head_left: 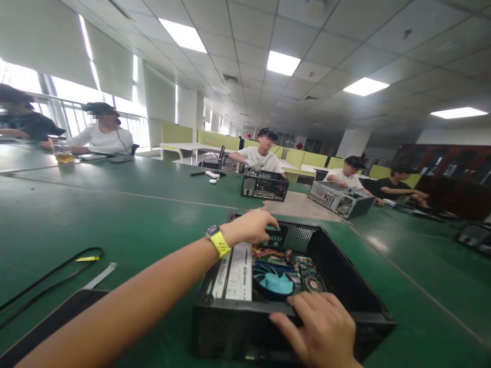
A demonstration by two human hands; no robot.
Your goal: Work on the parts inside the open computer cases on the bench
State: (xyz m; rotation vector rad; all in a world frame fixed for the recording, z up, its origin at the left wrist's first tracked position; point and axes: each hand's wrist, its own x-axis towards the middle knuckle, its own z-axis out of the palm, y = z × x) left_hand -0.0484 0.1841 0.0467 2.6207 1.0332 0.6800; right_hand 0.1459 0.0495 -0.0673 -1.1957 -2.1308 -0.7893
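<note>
An opened black computer case (341, 276) lies on the green table in front of me. My right hand (322, 327) grips its near edge, thumb on the outer side and fingers over the rim. At the far edge, my left hand (251, 226) curls over the rim; part of its grip is hidden. The left wrist wears a watch with a yellow band (220, 242). Inside the case are a light-blue fan (274, 281), a labelled power supply (236, 271), bundled coloured wires (268, 252) and a circuit board (307, 266).
On the left of the green table (126, 220) lie black cables (49, 278) and a dark flat panel (57, 322). Across the table, people work at another black case (264, 185) and a grey case (337, 198). A glass cup (62, 151) stands far left.
</note>
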